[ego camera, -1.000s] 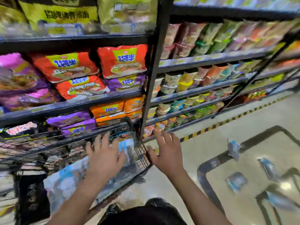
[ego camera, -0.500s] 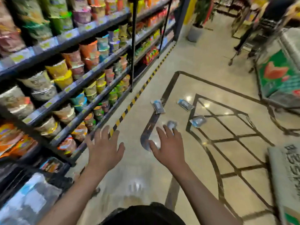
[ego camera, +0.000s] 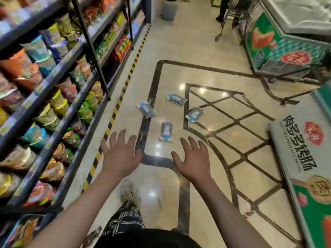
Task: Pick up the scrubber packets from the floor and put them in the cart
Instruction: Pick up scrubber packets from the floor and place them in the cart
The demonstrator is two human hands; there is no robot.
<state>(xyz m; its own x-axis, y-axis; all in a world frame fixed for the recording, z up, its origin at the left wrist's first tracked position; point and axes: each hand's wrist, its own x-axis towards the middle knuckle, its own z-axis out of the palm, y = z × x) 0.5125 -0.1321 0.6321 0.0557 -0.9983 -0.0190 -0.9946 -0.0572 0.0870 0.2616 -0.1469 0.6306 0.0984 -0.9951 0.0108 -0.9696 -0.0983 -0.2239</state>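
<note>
Presently listed: four scrubber packets on the floor (ego camera: 206, 56), all placed by reference to the dark inlaid band (ego camera: 154, 86) in the tiles. Nearest packet (ego camera: 166, 131): just right of the band, lying lengthwise, between and beyond the two hands. Left packet (ego camera: 145, 110): overlapping the band's edge. Far packet (ego camera: 176, 99): right of the band, further off. Right packet (ego camera: 194, 114): right of the band, on the lattice lines. All four lie apart from one another and from the hands.

Left hand (ego camera: 119, 154): palm down, fingers spread, holding nothing, just left of the band. Right hand (ego camera: 194, 159): palm down, fingers spread, holding nothing, right of the band.

Shelving (ego camera: 59, 97) stocked with cup noodles: well left of the band, behind a yellow-black strip (ego camera: 125, 85). Freezer chest (ego camera: 279, 43): far right.
</note>
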